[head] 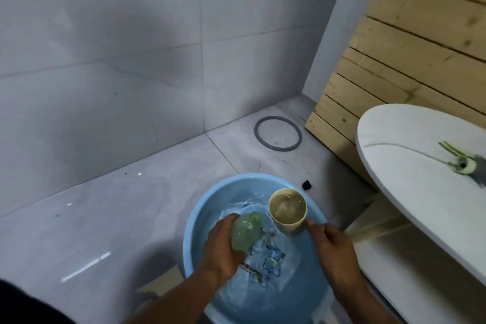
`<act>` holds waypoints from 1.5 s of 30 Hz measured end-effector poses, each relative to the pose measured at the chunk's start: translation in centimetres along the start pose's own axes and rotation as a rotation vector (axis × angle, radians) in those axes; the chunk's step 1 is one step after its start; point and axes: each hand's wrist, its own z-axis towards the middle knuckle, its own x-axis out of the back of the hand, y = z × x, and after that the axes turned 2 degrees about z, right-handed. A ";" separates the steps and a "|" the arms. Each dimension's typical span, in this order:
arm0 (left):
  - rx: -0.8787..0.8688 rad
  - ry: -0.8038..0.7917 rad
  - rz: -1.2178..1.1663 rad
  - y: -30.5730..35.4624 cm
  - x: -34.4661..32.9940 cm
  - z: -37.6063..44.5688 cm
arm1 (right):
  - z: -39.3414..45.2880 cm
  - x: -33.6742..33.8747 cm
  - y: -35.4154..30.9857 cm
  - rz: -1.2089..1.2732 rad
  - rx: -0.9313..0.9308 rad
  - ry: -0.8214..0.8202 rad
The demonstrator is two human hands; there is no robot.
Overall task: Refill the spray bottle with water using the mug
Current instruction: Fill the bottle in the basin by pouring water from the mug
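Note:
A green translucent spray bottle [246, 230], with its spray head off, is held over a light blue basin [200, 208] of water by my left hand [222, 247], which wraps around its body. The bottle tilts with its neck pointing up and away. Just to its right, a beige mug [288, 209] holding water is upright above the basin, gripped at its near side by my right hand [332, 247]. The green and grey spray head [464, 163] with its tube lies on the white round table [410, 166] at the right.
The basin sits on a grey tiled floor [105, 218] by a grey tiled wall. A grey rubber ring [278, 133] lies on the floor beyond it. A small black object [306, 185] rests near the basin's far rim. Wooden slats [394, 66] lean at the back right.

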 end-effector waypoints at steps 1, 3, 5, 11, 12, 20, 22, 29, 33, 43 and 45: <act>0.005 -0.015 -0.002 0.1 -0.2 0.1 | -0.1 0.4 -0.5 -0.017 0.020 0.004; -0.005 -0.023 -0.016 0.8 -0.2 0.1 | -0.3 0.9 -1.5 -0.035 0.069 -0.001; -0.037 0.000 -0.003 1.7 -0.1 0.0 | -0.5 1.4 -2.2 -0.069 0.105 0.000; -0.015 0.046 -0.038 2.9 0.0 -0.2 | -0.8 1.5 -3.4 -0.143 0.193 -0.003; 0.012 0.041 -0.060 3.1 0.1 -0.3 | -0.8 1.4 -3.5 -0.155 0.208 -0.007; 0.023 0.044 -0.030 3.4 0.3 -0.2 | -0.7 1.3 -4.3 -0.227 0.284 0.003; 0.029 0.043 -0.038 3.3 0.2 -0.1 | -0.7 1.3 -4.4 -0.236 0.295 0.010; 0.025 0.064 -0.003 3.0 0.1 0.1 | -0.4 1.0 -4.3 -0.270 0.312 0.025; 0.019 0.034 0.035 3.1 0.3 0.0 | -0.4 1.0 -4.4 -0.308 0.322 0.016; 0.025 0.034 -0.004 3.4 0.4 -0.1 | -0.4 0.8 -4.2 -0.380 0.370 0.041; 0.033 0.038 -0.012 3.4 0.4 -0.1 | -0.4 0.8 -4.3 -0.384 0.379 0.040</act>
